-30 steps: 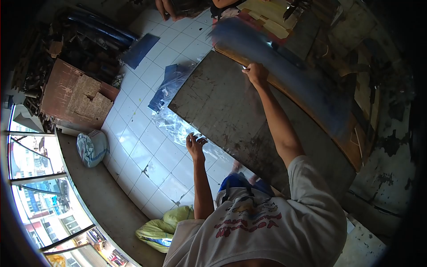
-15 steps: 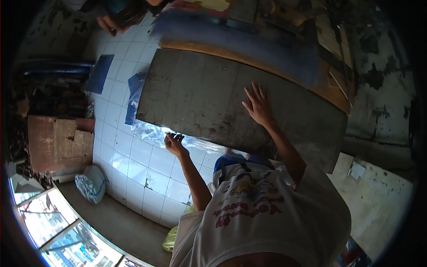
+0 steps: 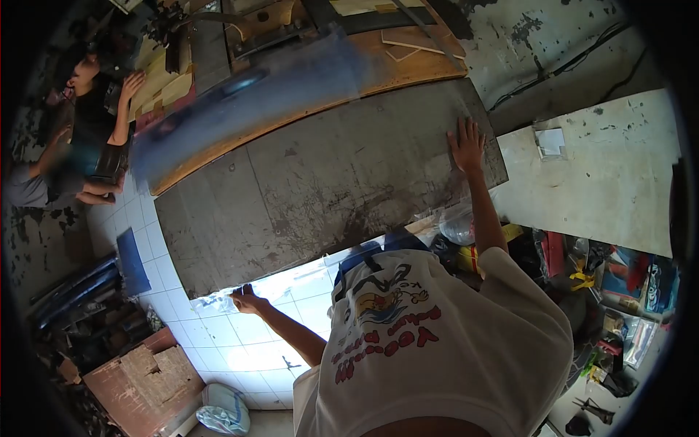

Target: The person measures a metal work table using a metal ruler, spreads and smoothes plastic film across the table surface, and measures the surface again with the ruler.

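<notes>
A large dark grey, scuffed board (image 3: 313,182) lies across the middle of the head view. My right hand (image 3: 467,146) rests on its right end, palm down with the fingers spread. At the board's near left edge is my left hand (image 3: 249,299), its fingers curled together; what they hold, if anything, is too small to make out. Crumpled clear plastic (image 3: 211,301) shows beside that hand, under the board's edge. Along the board's far side runs a brown wooden edge (image 3: 291,118), with a blurred bluish sheet (image 3: 240,98) behind it.
Two people (image 3: 91,109) are at the upper left. A pale panel (image 3: 604,171) stands at the right above mixed bags and tools (image 3: 582,291). Broken reddish-brown board (image 3: 145,375) and a white sack (image 3: 223,408) are at the lower left, by the tiled floor (image 3: 255,331).
The view has swung to the right. My right hand has left the board's far edge and moved to its right end, fingers spread. My left hand has moved left along the near edge.
</notes>
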Available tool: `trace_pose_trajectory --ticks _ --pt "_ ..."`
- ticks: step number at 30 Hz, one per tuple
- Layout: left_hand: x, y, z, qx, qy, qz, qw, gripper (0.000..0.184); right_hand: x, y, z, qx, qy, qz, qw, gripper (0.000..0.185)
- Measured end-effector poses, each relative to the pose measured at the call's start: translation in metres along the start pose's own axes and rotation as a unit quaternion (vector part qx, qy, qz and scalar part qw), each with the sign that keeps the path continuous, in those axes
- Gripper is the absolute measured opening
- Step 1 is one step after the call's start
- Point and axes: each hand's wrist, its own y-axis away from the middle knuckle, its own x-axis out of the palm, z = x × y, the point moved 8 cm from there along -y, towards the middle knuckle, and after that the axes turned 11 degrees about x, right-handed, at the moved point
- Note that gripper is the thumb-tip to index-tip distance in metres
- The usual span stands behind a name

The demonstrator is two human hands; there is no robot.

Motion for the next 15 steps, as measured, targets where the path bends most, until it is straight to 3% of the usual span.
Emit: trace_pose_trajectory --ticks 3,6,9,12,15 --pt "0.001 -0.004 -0.002 -0.004 -0.015 0.009 1.000 0.048 0.000 -0.022 -0.003 0.023 -0.021 -0.025 0.999 0.070" --pt "0.001 -0.009 -0.002 -0.013 -0.015 0.021 1.000 0.053 0.003 -0.030 0.013 -0.030 0.021 -0.034 0.999 0.068" --pt "0.002 -0.011 -0.007 0.023 -0.026 0.056 0.998 0.058 0.008 -0.003 0.036 -0.113 -0.040 0.007 0.993 0.064" --pt "0.003 -0.014 -0.009 0.036 -0.020 0.072 0.997 0.060 -0.008 0.045 0.015 -0.089 -0.060 -0.002 0.994 0.059" --pt "0.000 -0.016 -0.007 0.039 -0.024 0.067 0.997 0.057 -0.028 0.086 -0.046 0.049 -0.042 -0.072 0.995 0.056"
